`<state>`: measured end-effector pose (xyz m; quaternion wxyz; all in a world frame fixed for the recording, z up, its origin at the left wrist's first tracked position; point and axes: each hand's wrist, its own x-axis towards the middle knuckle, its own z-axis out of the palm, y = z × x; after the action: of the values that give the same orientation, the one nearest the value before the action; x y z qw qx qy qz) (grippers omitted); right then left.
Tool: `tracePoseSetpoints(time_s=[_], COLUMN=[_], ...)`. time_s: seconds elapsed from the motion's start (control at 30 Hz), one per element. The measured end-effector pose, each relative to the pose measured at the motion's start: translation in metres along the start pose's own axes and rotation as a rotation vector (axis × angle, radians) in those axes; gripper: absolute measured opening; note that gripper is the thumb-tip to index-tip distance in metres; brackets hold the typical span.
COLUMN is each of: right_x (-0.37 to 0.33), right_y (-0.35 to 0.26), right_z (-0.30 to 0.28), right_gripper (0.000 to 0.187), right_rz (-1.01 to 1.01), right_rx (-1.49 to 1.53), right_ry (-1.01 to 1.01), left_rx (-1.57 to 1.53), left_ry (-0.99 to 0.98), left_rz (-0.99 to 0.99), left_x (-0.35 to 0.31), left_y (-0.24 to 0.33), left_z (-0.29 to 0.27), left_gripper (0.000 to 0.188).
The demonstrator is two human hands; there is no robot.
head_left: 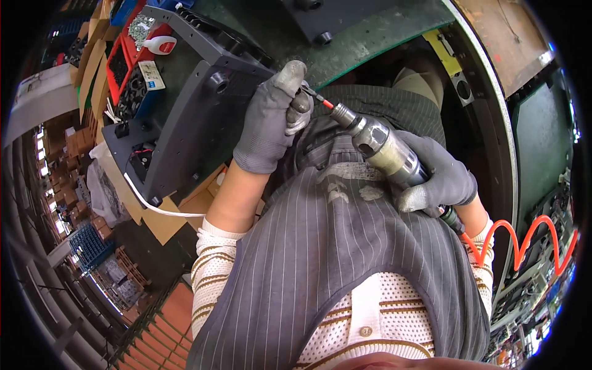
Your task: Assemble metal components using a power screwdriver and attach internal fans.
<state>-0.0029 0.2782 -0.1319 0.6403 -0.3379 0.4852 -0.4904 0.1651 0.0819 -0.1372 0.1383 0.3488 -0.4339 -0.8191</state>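
Gloves [262,126]: grey
Tool [383,147]: silver, black
Hose [526,243]: orange
Apron [296,265]: dark grey, pale pinstripes
Sleeves [216,266]: cream, brown stripes

The right hand [441,176] hides part of the power driver [377,140] it holds.

Ctr blocked by pwr driver [387,152], L by dk grey housing [185,123], R by coiled orange hose [519,260]; room left on green benchtop [377,52].

Bright strips [42,151]: washed-out white, far left
Power tool [377,140]: sharp, glinting highlights, centre right
Green tabletop [376,52]: soft sheen, upper centre
Right-edge clutter [542,296]: smeared, bluish fringing
Rim: black corners, strong fisheye bending
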Motion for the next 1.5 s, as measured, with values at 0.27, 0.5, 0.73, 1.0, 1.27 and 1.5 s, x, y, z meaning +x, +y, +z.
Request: tracePoseSetpoints(time_s=[0.27,0.5,0.73,1.0,1.27,1.5], right_x=[0.0,0.001,0.002,0.017,0.035,0.043], right_y=[-0.009,0.002,-0.015,-0.011,-0.034,-0.042], right_z=[0.004,-0.003,-0.003,0.008,0.025,0.032], right_gripper=[0.089,0.09,0.076,0.067,0.058,0.061], right_rz=[0.167,0.052,0.164,-0.032,-0.019,0.124], right_rx=[-0.01,-0.05,-0.16,-0.109,-0.096,0.067], right_ry=[-0.04,-0.05,-0.149,-0.192,-0.116,-0.129], left_rx=[0.107,0.261,0.446,0.246,0.774,1.242], left_ry=[0.089,0.136,0.073,-0.111,0.265,0.84], left_rz=[0.051,0.043,0.146,0.169,0.692,1.1], left_x=[-0.003,-0.001,-0.005,-0.013,-0.073,-0.064], left_y=[0.004,0.009,0.018,0.008,0.028,0.077], left_z=[0.002,0.003,-0.006,-0.03,-0.016,-0.045], left_gripper=[0.033,0.034,0.031,0.039,0.042,0.019])
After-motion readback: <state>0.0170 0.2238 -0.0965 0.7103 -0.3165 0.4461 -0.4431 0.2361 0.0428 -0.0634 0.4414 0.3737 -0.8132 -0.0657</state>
